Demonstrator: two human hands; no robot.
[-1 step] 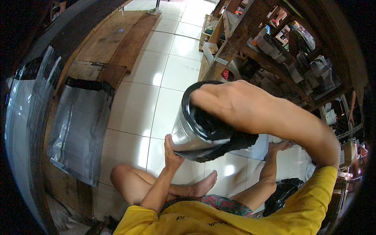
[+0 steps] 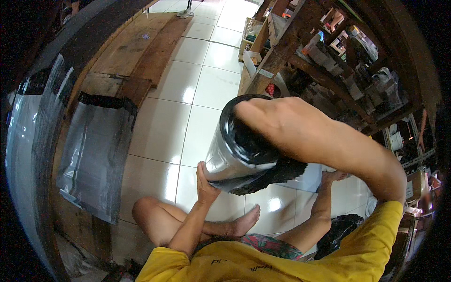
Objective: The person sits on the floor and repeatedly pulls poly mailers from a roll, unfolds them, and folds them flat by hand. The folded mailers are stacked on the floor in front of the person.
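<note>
While our left hand (image 2: 205,181) presses flat under the silver plastic bag (image 2: 235,155) to steady it, our right arm (image 2: 319,141) goes inside it, so that hand's state we cannot tell.

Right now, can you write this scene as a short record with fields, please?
setting: white tiled floor, wooden shelving to the right
person: sits cross-legged, yellow shirt
left hand: pressed against the lower edge of a silver-and-black plastic bag
right hand: hidden, the arm goes into the bag's open mouth
other things: grey plastic sheet draped over a wooden plank on the left; black bundle by the right knee
</note>
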